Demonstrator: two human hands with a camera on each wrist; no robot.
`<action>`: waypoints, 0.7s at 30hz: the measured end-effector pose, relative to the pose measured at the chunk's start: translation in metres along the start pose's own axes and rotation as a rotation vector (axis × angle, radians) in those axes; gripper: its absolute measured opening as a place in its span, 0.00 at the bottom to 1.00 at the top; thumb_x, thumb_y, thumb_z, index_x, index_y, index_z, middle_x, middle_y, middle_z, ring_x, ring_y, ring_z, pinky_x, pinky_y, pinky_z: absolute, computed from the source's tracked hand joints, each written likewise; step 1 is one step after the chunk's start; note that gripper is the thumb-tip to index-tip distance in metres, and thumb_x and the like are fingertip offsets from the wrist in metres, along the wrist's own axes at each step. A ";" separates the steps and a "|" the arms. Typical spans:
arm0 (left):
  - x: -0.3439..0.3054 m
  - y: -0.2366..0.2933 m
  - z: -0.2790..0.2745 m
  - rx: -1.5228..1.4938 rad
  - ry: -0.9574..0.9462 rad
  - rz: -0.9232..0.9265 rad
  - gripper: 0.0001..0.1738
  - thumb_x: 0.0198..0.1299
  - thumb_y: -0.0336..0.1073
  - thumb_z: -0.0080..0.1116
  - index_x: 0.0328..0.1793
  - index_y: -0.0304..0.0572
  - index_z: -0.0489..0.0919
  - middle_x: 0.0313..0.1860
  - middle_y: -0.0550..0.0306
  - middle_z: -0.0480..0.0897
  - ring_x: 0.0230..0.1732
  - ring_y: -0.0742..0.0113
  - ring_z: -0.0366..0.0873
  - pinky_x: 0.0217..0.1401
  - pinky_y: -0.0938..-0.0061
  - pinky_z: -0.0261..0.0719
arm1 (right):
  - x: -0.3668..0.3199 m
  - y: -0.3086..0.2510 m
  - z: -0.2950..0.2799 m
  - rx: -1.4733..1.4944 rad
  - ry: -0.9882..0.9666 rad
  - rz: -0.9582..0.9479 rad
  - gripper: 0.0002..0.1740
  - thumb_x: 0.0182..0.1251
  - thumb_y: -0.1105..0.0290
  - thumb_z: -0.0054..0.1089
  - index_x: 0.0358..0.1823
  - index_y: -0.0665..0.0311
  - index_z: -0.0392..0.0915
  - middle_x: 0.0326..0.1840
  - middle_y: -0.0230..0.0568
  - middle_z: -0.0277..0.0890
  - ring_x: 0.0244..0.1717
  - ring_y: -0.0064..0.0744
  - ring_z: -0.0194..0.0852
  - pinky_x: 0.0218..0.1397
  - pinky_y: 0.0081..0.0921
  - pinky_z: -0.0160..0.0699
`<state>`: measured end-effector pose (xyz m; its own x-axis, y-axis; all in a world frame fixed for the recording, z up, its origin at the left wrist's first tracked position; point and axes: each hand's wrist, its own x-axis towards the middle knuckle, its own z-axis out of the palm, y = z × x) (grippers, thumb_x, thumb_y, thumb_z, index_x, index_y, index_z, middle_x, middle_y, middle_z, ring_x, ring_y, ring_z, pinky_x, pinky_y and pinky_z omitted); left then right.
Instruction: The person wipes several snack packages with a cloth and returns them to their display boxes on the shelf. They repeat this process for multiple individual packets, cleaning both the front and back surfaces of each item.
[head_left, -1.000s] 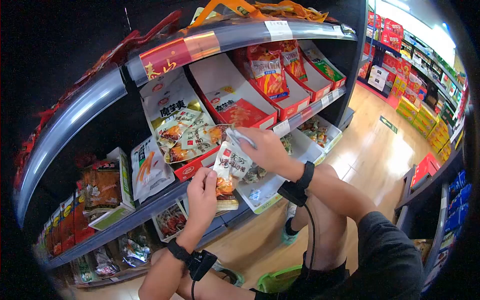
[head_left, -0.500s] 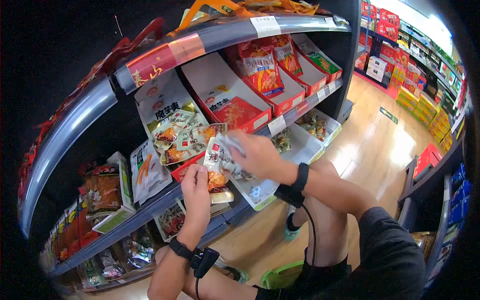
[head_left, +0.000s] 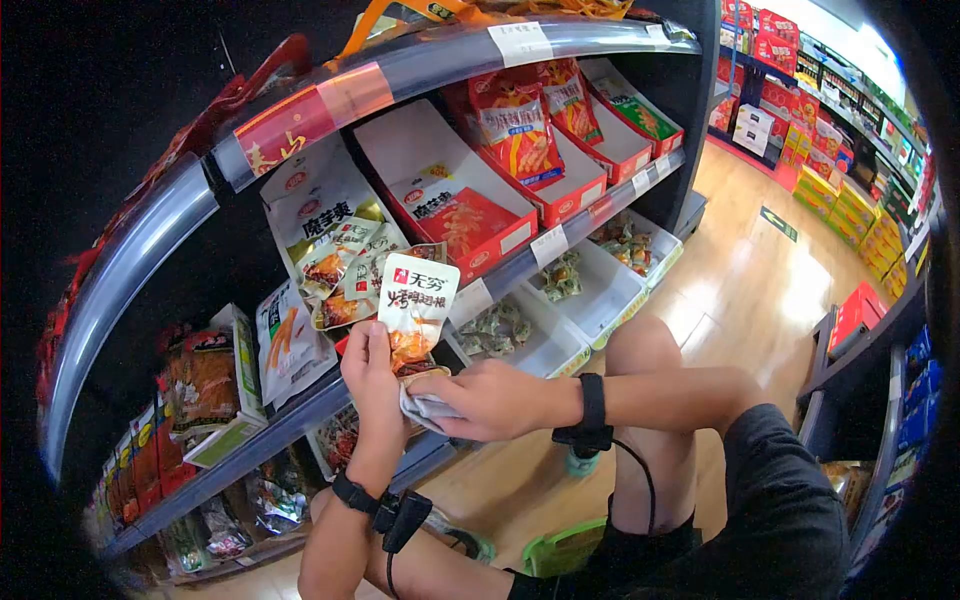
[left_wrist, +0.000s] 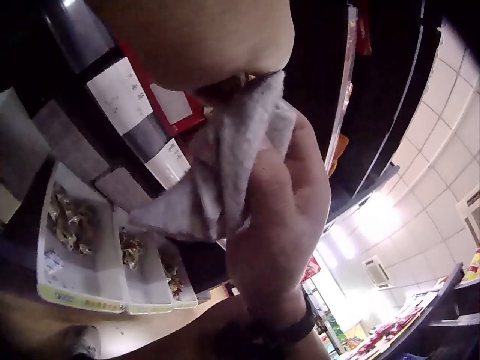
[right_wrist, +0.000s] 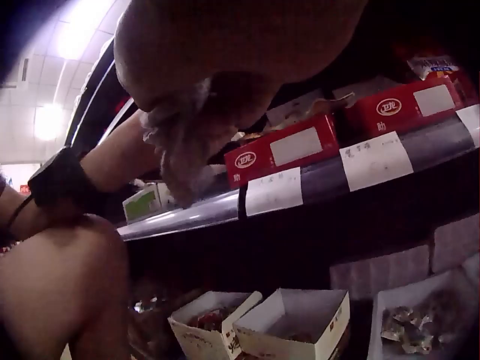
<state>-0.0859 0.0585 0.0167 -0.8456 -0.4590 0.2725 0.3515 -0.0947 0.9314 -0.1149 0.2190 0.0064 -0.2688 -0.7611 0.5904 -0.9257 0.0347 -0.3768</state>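
A white snack packet [head_left: 418, 300] with dark lettering and a food picture stands upright in the left hand [head_left: 376, 385], which pinches its left edge. Below it, the right hand [head_left: 505, 400] grips a pale cloth [head_left: 428, 408] against the packet's lower end. In the left wrist view, the cloth [left_wrist: 225, 161] is bunched between the thumb and fingers of the right hand [left_wrist: 281, 202]. Seen from the right wrist, the cloth [right_wrist: 180, 154] hangs below the hand. Similar packets [head_left: 340, 270] lie just behind, in a box on the shelf.
Red boxes [head_left: 490, 235] with snack bags line the shelf behind its edge [head_left: 590, 222]. Lower down are white trays [head_left: 530, 345] of small wrapped items. A green basket [head_left: 565, 548] stands on the wooden floor [head_left: 745, 270] by the person's legs; more stocked shelves rise at the right.
The right hand and cloth have moved from the packet's upper right down to its lower end. The packet's front shows more fully, and the head view has shifted slightly.
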 end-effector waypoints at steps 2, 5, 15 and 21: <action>0.000 0.000 0.002 -0.037 0.000 -0.006 0.12 0.74 0.37 0.45 0.37 0.39 0.72 0.33 0.65 0.73 0.34 0.80 0.68 0.38 0.79 0.71 | -0.002 0.001 0.001 -0.034 0.050 0.004 0.23 0.62 0.62 0.60 0.57 0.57 0.66 0.19 0.46 0.75 0.20 0.52 0.77 0.23 0.45 0.75; -0.002 0.003 0.006 -0.083 -0.005 0.006 0.13 0.74 0.38 0.45 0.37 0.39 0.72 0.33 0.65 0.74 0.34 0.80 0.68 0.38 0.79 0.70 | 0.004 0.006 -0.005 -0.049 0.206 0.031 0.20 0.61 0.63 0.61 0.53 0.56 0.69 0.18 0.45 0.75 0.19 0.51 0.76 0.21 0.44 0.74; -0.006 0.009 0.010 -0.147 0.055 -0.081 0.12 0.74 0.38 0.45 0.39 0.39 0.72 0.33 0.64 0.74 0.33 0.77 0.71 0.39 0.78 0.74 | 0.014 0.031 -0.025 -0.062 0.593 0.168 0.08 0.64 0.74 0.58 0.42 0.61 0.71 0.20 0.48 0.74 0.21 0.50 0.77 0.23 0.41 0.72; -0.010 0.009 0.007 -0.017 0.082 0.130 0.11 0.74 0.39 0.45 0.40 0.41 0.70 0.35 0.63 0.72 0.37 0.77 0.70 0.43 0.77 0.73 | 0.018 0.039 -0.034 0.034 0.721 0.277 0.07 0.65 0.77 0.57 0.42 0.65 0.70 0.24 0.51 0.75 0.25 0.52 0.78 0.26 0.38 0.73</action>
<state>-0.0767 0.0684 0.0239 -0.7571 -0.5386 0.3697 0.4637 -0.0443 0.8849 -0.1651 0.2286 0.0263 -0.6073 -0.1167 0.7859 -0.7937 0.1336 -0.5934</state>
